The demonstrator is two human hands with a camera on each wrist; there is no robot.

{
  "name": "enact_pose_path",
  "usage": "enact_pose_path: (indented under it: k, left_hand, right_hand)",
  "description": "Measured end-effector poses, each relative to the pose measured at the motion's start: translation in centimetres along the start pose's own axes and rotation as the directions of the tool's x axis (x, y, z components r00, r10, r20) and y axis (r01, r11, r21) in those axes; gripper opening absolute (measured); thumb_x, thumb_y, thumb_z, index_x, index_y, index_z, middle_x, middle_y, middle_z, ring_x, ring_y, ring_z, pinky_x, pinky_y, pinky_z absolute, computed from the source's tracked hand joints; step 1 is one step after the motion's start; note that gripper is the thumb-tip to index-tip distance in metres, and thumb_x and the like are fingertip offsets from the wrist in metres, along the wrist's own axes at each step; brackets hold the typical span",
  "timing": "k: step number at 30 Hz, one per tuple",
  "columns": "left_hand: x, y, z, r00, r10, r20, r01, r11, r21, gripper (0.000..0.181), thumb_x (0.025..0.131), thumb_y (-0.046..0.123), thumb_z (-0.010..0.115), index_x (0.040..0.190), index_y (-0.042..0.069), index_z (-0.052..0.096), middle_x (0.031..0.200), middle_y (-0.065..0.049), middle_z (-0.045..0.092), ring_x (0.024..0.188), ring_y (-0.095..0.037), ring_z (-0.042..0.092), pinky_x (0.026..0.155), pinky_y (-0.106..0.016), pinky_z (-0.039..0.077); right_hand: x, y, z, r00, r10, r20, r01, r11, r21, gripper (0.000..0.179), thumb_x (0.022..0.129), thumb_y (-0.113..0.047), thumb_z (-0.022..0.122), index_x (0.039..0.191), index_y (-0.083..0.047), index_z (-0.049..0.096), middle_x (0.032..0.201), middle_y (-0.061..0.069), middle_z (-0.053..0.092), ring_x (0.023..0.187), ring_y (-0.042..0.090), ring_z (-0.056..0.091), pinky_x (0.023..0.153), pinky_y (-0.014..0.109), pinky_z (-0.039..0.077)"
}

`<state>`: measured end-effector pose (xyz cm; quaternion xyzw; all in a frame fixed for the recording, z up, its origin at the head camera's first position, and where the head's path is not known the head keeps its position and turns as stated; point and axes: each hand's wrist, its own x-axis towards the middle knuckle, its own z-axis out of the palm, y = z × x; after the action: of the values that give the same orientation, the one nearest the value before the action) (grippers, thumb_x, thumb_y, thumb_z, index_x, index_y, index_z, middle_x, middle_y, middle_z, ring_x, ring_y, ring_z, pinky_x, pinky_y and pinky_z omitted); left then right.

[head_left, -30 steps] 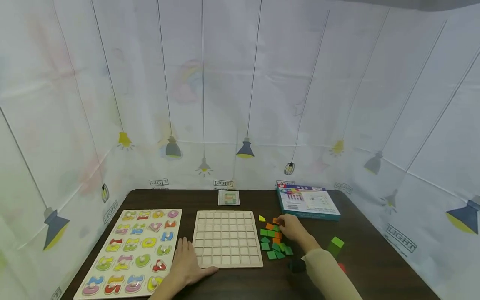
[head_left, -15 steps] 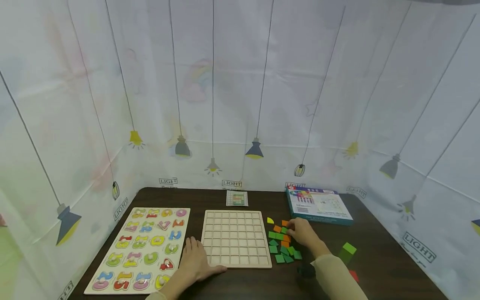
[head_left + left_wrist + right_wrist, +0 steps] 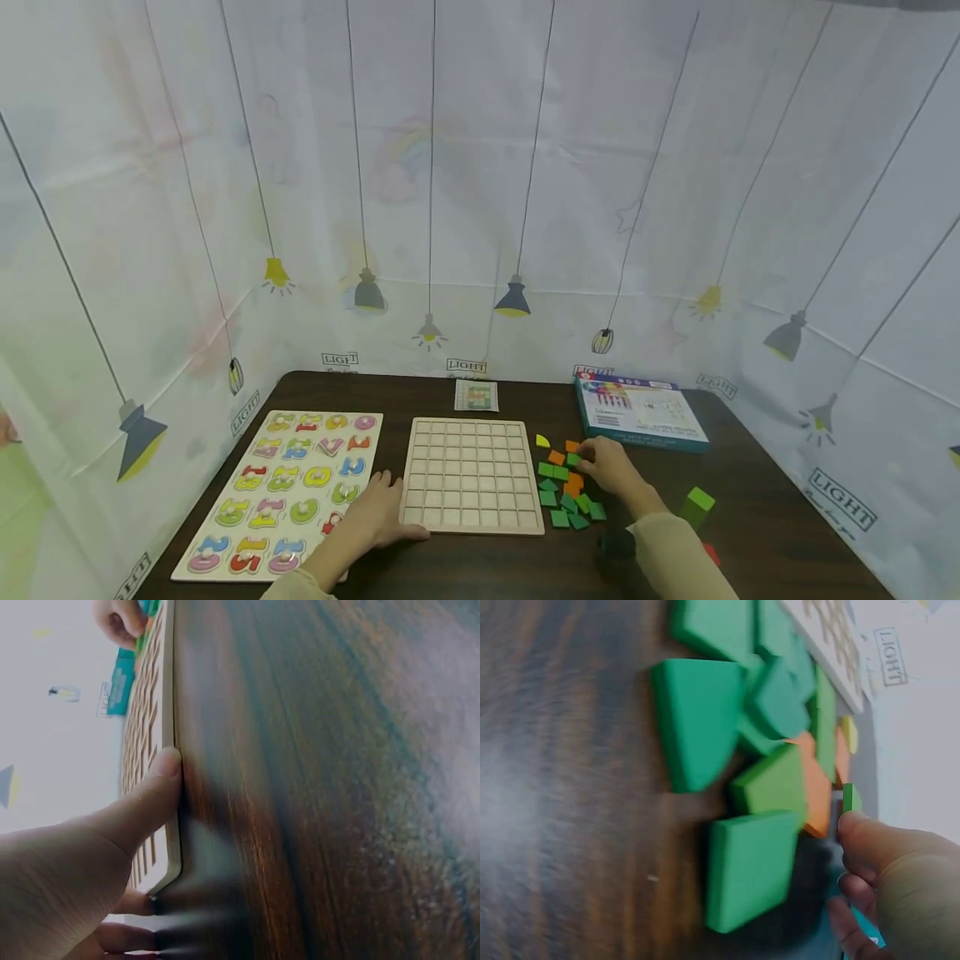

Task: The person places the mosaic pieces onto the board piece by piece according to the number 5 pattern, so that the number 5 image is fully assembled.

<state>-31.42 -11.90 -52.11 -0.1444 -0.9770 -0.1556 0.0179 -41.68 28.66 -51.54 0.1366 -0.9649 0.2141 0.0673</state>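
Observation:
A pale wooden grid board (image 3: 472,477) lies flat in the middle of the table in the head view. My left hand (image 3: 377,510) rests at its near left corner. In the left wrist view the thumb (image 3: 154,791) touches the board's front edge, with the other fingers by the corner. To the board's right lies a loose cluster of green tiles (image 3: 559,518), orange tiles (image 3: 573,482) and a yellow tile (image 3: 542,441). At the cluster's far right side, my right hand (image 3: 609,465) pinches a small green tile (image 3: 850,796); its index finger is mostly hidden.
A number puzzle board (image 3: 285,492) lies at left. Behind the grid board is a small pattern card (image 3: 476,396). A flat box (image 3: 641,412) sits at the back right. A green block (image 3: 697,507) and a red piece (image 3: 711,554) are near my right sleeve.
My left hand has shifted slightly left, and its fingers are more bent at the board's corner. The right hand has moved from an orange tile to the green tile just nearer.

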Motion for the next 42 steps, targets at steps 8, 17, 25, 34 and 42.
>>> enact_pose_path:
  k: [8,17,25,34,42]
  left_hand:
    - [-0.1,-0.2,-0.2,1.0,0.03,0.0,-0.03,0.999,0.041,0.095,0.068,0.063,0.073,0.121,-0.014,0.054,0.125,-0.036,0.047,0.119,-0.049,0.043,0.098,-0.054,0.039]
    - [-0.3,-0.3,-0.2,0.999,0.041,-0.005,-0.041,0.998,0.044,0.095,0.069,0.065,0.071,0.123,-0.012,0.054,0.128,-0.036,0.044,0.122,-0.049,0.041,0.096,-0.054,0.04]
    - [-0.2,-0.4,0.2,0.999,0.05,-0.023,-0.048,0.998,0.05,0.096,0.069,0.066,0.07,0.123,-0.011,0.055,0.128,-0.035,0.045,0.122,-0.048,0.042,0.094,-0.053,0.043]
    - [-0.3,-0.3,0.5,0.997,0.065,-0.052,-0.063,0.997,0.052,0.094,0.067,0.066,0.072,0.12,-0.011,0.057,0.125,-0.035,0.047,0.119,-0.048,0.044,0.09,-0.054,0.045]
    - [-0.4,-0.5,0.2,0.997,0.054,-0.056,-0.051,0.998,0.043,0.093,0.066,0.064,0.074,0.119,-0.011,0.057,0.124,-0.034,0.048,0.119,-0.047,0.044,0.09,-0.054,0.045]
  right_hand:
    - [1.4,-0.8,-0.6,0.998,-0.033,-0.045,0.035,0.999,0.038,0.016,0.082,-0.005,0.071,0.098,0.0,0.068,0.088,0.007,0.063,0.079,0.02,0.058,0.07,0.041,0.051]
    - [3.8,-3.7,1.3,0.993,-0.089,-0.074,0.095,0.992,0.079,0.017,0.083,-0.004,0.07,0.1,-0.001,0.067,0.093,0.008,0.06,0.082,0.02,0.058,0.071,0.037,0.052]
    - [5.4,-7.1,4.0,0.982,-0.179,-0.056,0.183,0.978,0.098,0.014,0.085,-0.002,0.069,0.099,-0.003,0.068,0.092,0.007,0.059,0.082,0.018,0.058,0.071,0.033,0.053]
    - [5.9,-9.0,5.7,0.98,-0.201,-0.006,0.199,0.969,0.147,0.016,0.086,-0.002,0.067,0.102,0.0,0.066,0.095,0.01,0.058,0.083,0.021,0.058,0.071,0.034,0.053]
    - [6.3,-9.3,6.0,0.983,-0.182,0.009,0.181,0.979,0.094,0.012,0.085,-0.002,0.068,0.097,-0.002,0.068,0.091,0.006,0.053,0.08,0.017,0.056,0.069,0.032,0.053]
